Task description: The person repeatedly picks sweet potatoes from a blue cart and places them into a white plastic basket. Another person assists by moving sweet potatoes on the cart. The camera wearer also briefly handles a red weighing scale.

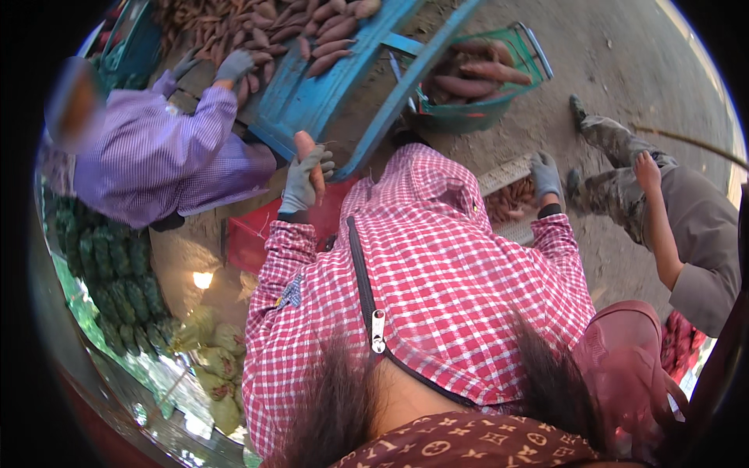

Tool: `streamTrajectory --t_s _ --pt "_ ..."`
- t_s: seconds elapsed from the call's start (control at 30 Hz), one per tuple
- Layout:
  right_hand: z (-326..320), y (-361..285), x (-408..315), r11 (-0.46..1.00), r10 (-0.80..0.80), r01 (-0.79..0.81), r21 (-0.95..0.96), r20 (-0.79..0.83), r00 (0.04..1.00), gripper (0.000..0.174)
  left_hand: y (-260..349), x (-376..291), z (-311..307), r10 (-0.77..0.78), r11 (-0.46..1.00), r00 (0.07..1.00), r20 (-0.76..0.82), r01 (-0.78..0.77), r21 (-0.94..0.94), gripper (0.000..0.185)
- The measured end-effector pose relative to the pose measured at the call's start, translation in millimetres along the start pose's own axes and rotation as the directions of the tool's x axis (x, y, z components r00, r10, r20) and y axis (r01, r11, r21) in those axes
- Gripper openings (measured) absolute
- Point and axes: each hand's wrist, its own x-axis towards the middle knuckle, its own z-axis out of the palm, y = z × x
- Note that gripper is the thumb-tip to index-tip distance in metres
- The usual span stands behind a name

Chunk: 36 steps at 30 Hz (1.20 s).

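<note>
My left hand [304, 178], in a grey work glove, is closed around a slender sweet potato [304, 145]. The sweet potato's upper end sticks up past my thumb, and its lower end shows below the fingers. My right hand [545, 174], gloved too, is at the corner of a pale plastic crate [503, 174] on my right. Small sweet potatoes [515, 200] lie in that crate. The right fingers point down and are partly hidden, so whether they grip the rim is unclear.
A blue metal rack [310, 93] slants ahead, with sweet potatoes [336, 44] heaped at its far end. Beyond it stands a green basket [468, 120] of large ones. A co-worker in purple [158, 152] bends at left; another person [696, 205] stands right. Filled green net sacks [111, 251] lie left.
</note>
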Motion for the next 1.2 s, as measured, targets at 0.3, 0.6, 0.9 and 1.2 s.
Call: streamTrajectory --t_s 0.3,0.6,0.9,1.2 --pt "160.4 -337.6 -24.3 0.419 -0.792 0.907 -0.049 0.470 0.391 0.044 8.3 36.7 27.8 0.015 0.944 1.000 -0.021 -0.021 -0.330 0.056" --pt "243.3 -454.4 28.4 0.069 -0.549 0.913 -0.402 0.749 0.372 0.062 32.5 77.0 72.2 -0.021 0.831 0.991 -0.129 -0.055 -0.553 0.060" --pt "232.6 -491.7 2.8 0.079 -0.052 0.839 -0.538 0.838 0.543 0.083 -1.5 67.0 95.6 0.249 0.960 0.961 -0.117 -0.261 -0.102 0.061" --pt "240.0 -464.9 19.6 -0.187 -0.227 0.867 -0.462 0.879 0.420 0.061 -24.3 65.5 106.5 0.118 0.772 0.993 0.013 -0.083 -0.630 0.075"
